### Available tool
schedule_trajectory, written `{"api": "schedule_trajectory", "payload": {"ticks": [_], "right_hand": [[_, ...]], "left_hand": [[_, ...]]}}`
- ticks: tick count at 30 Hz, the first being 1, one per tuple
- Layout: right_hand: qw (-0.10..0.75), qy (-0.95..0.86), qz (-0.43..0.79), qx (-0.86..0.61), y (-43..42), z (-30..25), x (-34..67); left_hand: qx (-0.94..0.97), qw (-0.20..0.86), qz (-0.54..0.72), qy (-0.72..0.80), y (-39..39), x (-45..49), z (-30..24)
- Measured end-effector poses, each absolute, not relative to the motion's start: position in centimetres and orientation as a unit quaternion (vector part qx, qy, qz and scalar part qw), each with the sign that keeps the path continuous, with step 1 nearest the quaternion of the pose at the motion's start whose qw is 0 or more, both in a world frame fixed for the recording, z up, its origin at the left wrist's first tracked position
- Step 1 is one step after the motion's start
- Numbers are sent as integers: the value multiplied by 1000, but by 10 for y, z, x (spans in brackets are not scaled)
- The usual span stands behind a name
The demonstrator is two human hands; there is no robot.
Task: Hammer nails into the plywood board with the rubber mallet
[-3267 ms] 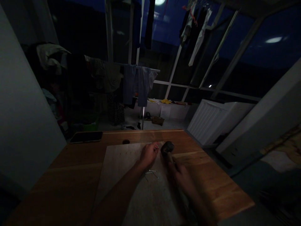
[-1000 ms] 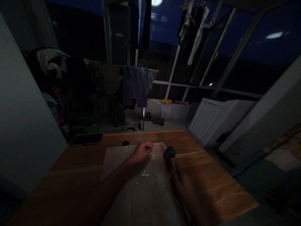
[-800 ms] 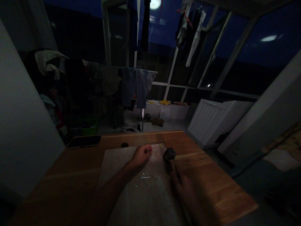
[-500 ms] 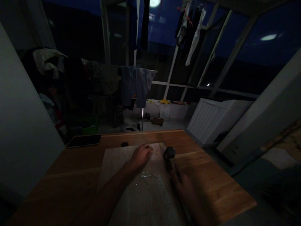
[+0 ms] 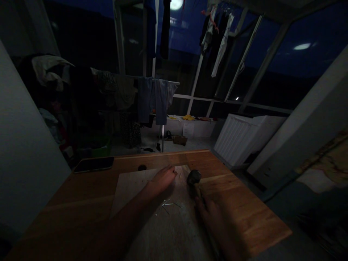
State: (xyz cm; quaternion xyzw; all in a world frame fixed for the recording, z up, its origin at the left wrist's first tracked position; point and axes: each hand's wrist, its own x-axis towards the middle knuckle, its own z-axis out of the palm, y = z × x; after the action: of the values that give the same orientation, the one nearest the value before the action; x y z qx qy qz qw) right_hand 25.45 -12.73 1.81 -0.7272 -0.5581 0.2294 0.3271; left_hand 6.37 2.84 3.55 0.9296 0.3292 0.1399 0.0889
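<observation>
My right hand (image 5: pixel 211 212) is wrapped round the handle of a hammer (image 5: pixel 194 177), whose dark head lies over the right edge of a pale wooden board (image 5: pixel 171 235). Near the board's far right corner, my left hand (image 5: pixel 165 177) has its fingers drawn together in a pinch. Whatever sits between those fingertips is too small and dark to make out. Several loose nails (image 5: pixel 168 204) lie in a small scattered heap on the board, just nearer to me than the left hand.
Under the board is a wooden table (image 5: pixel 244 206). A phone (image 5: pixel 94 164) lies at its far left corner, and a small dark round thing (image 5: pixel 141 167) sits behind the board. Beyond stand a rack with hanging clothes (image 5: pixel 160 98) and a white ridged cabinet-like unit (image 5: pixel 233 139). The light is dim.
The whole view has shifted slightly. My left hand has flattened a little over the same spot on the board. The right hand keeps its grip on the hammer, and the nails lie as before.
</observation>
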Motion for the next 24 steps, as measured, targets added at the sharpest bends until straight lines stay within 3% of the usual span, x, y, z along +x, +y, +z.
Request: {"api": "schedule_trajectory", "payload": {"ticks": [9, 24], "right_hand": [[336, -554, 232, -725, -128, 16, 256], [405, -561, 268, -671, -106, 36, 246]], "left_hand": [[787, 340, 361, 367, 40, 69, -2], [743, 384, 407, 366, 45, 70, -5]]}}
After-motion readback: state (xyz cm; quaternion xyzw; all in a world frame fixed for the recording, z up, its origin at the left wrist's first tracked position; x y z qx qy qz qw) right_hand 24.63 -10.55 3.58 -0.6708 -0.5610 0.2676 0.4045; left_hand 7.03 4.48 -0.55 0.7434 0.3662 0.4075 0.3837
